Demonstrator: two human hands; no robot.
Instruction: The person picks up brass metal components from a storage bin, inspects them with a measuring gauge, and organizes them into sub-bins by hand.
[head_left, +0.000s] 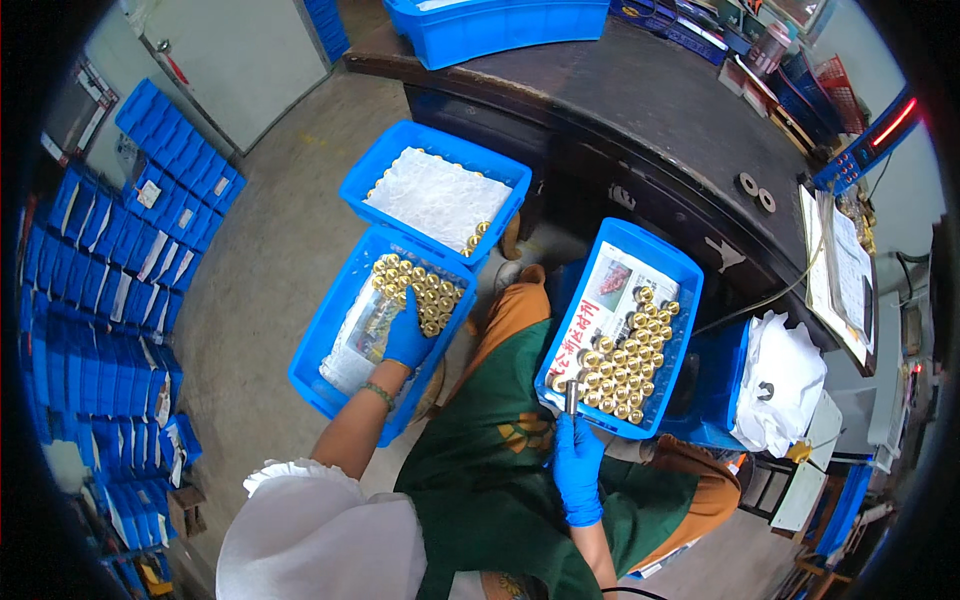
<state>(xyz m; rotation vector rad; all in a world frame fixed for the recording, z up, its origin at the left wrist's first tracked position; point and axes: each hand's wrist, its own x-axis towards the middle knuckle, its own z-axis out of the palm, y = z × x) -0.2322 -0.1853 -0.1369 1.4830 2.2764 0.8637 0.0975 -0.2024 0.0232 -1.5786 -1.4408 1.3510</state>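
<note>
My left hand (408,338), in a blue glove, reaches into the left blue bin (312,352). One finger stretches out onto the brass cylindrical parts (430,285) standing in rows there, and the thumb side is apart; its fingertips are partly hidden. My right hand (577,470), also gloved in blue, is closed around a slim tool with a metal cylindrical tip (571,396). That tip points over the near edge of the right blue bin (687,352). Several upright brass parts (625,370) crowd this bin's near and right side, on a printed paper liner (600,300).
Another blue bin (350,188) with a white sheet (440,192) over brass parts touches the left bin's far end. A dark desk (620,85) stands beyond, carrying two metal rings (757,192). Blue stacked bins (95,300) line the left. A white bag (785,385) sits at right.
</note>
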